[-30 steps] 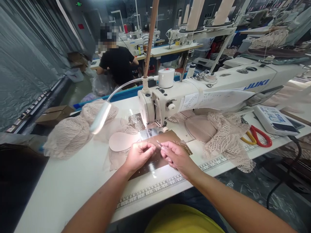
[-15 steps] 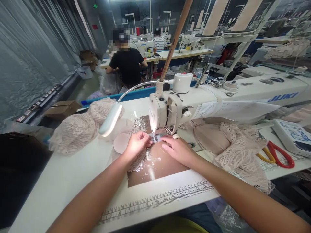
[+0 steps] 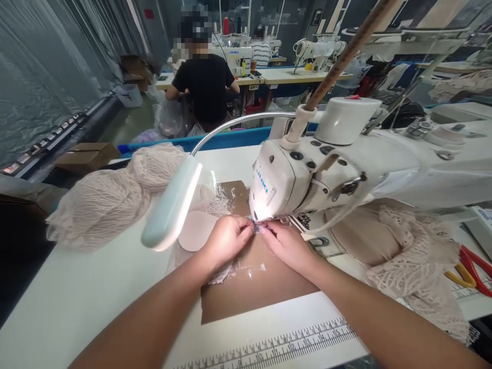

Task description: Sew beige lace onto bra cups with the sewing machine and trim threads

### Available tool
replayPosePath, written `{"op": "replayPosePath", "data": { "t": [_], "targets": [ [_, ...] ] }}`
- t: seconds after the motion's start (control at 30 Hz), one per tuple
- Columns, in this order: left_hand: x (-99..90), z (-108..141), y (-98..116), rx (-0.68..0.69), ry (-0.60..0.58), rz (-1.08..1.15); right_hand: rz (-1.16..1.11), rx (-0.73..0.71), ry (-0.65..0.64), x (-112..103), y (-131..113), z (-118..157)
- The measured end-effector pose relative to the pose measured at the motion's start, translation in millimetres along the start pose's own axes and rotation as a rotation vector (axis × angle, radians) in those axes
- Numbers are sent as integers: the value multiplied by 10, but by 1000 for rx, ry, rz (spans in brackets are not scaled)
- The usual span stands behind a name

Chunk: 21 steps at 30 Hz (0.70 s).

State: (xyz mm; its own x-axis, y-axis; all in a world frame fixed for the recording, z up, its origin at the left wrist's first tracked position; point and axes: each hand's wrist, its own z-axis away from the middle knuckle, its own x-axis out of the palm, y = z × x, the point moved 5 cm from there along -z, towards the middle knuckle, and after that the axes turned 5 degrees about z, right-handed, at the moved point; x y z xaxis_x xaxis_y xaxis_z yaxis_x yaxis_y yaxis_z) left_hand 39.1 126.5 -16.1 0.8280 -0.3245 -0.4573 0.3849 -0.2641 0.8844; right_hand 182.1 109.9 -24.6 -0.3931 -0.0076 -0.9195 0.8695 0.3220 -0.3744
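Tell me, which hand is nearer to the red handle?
Right. The right hand is at the sewing machine, left of the red handle; the left hand is beside it, farther left.

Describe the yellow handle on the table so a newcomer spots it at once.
Find the big white sewing machine, then go right along its arm. Below the arm, a heap of beige lace lies on the white table; the yellow handle is just right of it. The red handle beside it is larger; yours is yellow and nearer the lace.
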Motion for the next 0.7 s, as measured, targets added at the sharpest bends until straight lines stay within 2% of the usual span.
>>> {"op": "replayPosePath", "data": {
  "t": [0.3,0.7],
  "targets": [
    [0,-5,41,15,14,-120,70,-60,76,-18,7,25],
    [-9,7,43,10,19,-98,76,-96,128,-37,0,30]
  ]
}}
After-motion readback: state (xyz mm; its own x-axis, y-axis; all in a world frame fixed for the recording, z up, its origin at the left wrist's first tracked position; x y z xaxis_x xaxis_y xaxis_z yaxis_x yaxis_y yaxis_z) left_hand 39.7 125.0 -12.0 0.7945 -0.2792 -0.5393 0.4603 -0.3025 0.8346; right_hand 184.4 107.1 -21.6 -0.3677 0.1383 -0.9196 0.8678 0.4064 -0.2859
